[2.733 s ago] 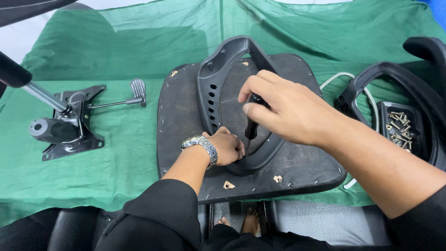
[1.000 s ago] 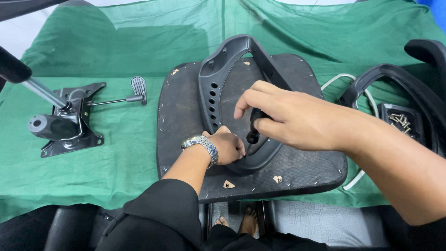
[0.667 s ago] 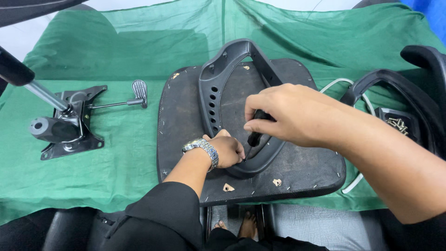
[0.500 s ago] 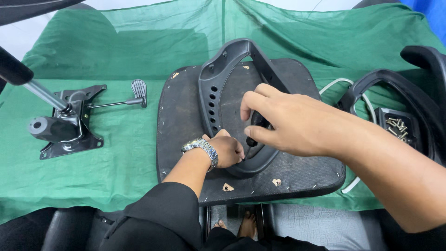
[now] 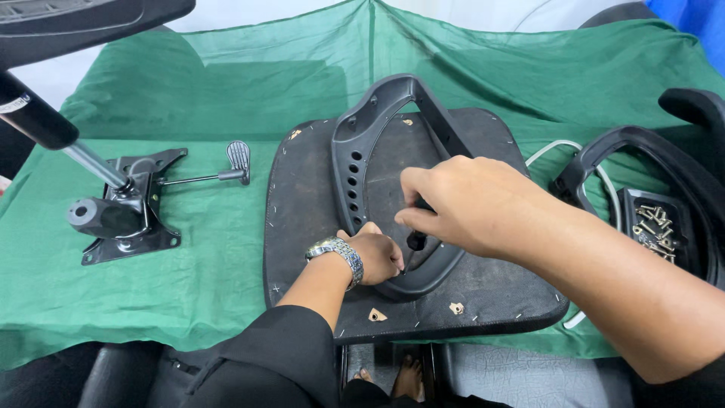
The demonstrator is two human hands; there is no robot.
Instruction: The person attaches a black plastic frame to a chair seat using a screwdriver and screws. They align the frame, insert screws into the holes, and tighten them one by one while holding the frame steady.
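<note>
A black chair seat base [image 5: 491, 287] lies upside down on the green cloth. A black plastic armrest frame [image 5: 355, 151] stands on it. My left hand [image 5: 374, 255], a silver watch on its wrist, presses against the frame's lower rim. My right hand [image 5: 461, 202] is closed round a small black tool handle [image 5: 416, 240] that points down inside the frame's bottom end. The tool's tip is hidden by the fingers.
A black metal tilt mechanism [image 5: 124, 215] with a lever and a gas cylinder lies at the left. A second black armrest [image 5: 649, 151] sits at the right beside a small tray of screws [image 5: 655, 227]. A white cable [image 5: 559, 147] runs behind the seat base.
My right hand has shifted its grip slightly on the tool and turned a little at the same spot. The left hand and the armrest frame have stayed put.
</note>
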